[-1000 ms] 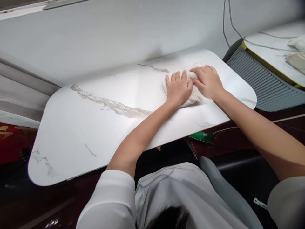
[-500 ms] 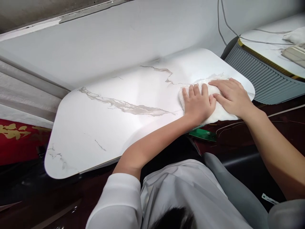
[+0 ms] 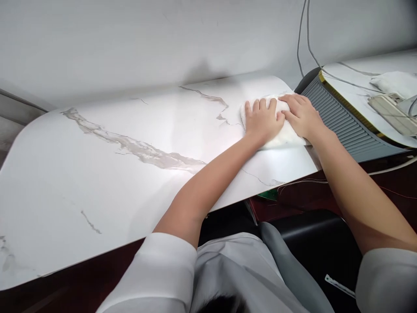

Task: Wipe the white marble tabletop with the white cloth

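Observation:
A folded white cloth (image 3: 286, 135) lies on the right part of a white marble-patterned tabletop (image 3: 153, 126). Flat on its left half rests my left hand (image 3: 263, 121), fingers spread and pointing toward the wall. My right hand (image 3: 301, 114) presses on the cloth's right side near the table's right end, with its fingers stretched out. The two thumbs nearly meet over the middle of the cloth. Neither hand is wrapped around it; both palms face down, so their undersides are hidden.
Behind the table stands a pale wall (image 3: 130, 48). To the right is a ribbed grey cabinet (image 3: 348, 119) with a gold edge, bearing a power strip (image 3: 391, 114) and another white cloth (image 3: 395, 83). Grey cables (image 3: 309, 39) hang there. A black seat (image 3: 321, 243) is below.
Both hands have slid the cloth back from the table's near edge toward the wall. The view has shifted too, with the table's left end now partly out of frame.

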Available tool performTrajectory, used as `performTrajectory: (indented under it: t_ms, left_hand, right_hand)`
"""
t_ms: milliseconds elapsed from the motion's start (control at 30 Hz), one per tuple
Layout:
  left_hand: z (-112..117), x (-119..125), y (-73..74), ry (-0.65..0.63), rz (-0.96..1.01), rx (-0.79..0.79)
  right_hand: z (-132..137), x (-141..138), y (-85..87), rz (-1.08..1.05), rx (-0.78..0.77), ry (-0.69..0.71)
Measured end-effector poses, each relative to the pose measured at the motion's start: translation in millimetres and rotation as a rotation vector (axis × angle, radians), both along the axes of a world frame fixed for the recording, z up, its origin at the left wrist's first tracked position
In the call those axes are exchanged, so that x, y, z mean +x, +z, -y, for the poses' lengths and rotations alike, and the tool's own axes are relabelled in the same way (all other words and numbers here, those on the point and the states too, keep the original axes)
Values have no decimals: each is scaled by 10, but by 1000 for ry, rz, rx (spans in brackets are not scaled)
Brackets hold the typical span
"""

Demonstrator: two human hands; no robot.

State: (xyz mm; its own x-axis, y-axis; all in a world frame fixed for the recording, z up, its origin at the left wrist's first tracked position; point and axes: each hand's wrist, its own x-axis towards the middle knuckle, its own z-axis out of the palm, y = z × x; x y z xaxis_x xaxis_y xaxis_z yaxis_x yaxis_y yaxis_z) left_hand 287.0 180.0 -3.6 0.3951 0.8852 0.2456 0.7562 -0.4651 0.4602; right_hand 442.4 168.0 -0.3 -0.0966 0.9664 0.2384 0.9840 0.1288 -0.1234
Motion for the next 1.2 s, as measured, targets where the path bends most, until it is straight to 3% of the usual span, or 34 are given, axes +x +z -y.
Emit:
performTrajectory:
  t_ms: [233, 367, 633, 833, 1200]
  left_hand:
    - [-634, 170, -23, 24, -11, -97]
    - [-882, 222, 5, 65, -57, -52]
    - [-1307, 362, -47, 104, -5, -36]
    - [-1469, 385, -38, 97, -21, -75]
    - [-1528, 301, -46, 118, -12, -89]
  right_hand:
    - [-644, 105, -7, -145, -19, -71]
    - [-956, 173, -4, -112, -47, -74]
    - [-1292, 211, 38, -86, -4, -39]
    - [-1441, 219, 29, -85, 0, -81]
    - [-1647, 120, 58, 1, -89, -158]
